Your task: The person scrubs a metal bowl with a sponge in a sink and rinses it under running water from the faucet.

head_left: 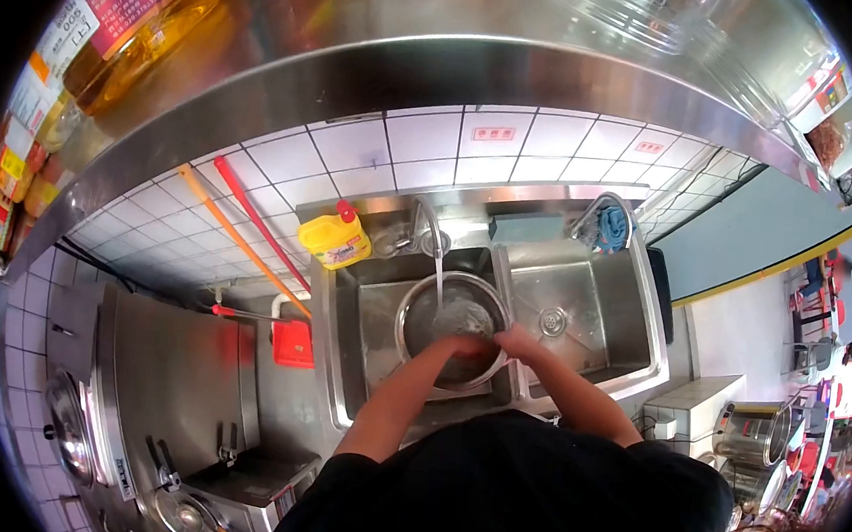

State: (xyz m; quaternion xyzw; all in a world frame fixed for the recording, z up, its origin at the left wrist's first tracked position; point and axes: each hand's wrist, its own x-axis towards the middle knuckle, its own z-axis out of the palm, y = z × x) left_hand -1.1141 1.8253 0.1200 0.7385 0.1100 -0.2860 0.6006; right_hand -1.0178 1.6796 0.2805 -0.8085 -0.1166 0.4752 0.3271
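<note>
A round metal basin [402, 336] sits in the left bowl of a steel double sink [374, 302]. Water runs into it from the faucet [435, 245], and the water inside looks stirred and cloudy. My left hand [472, 346] reaches over the near rim into the basin, its fingers smeared and partly hidden. At the basin's right rim, by the sink divider, my right hand [514, 341] is closed on the edge. What lies under the water I cannot make out.
A yellow detergent jug [335, 239] with a red cap stands behind the sink's left corner. Blue cloth [611, 228] hangs by the second faucet. Orange and red poles [240, 237] lean leftward, near a red dustpan [292, 344]. A steel shelf [459, 71] crosses above.
</note>
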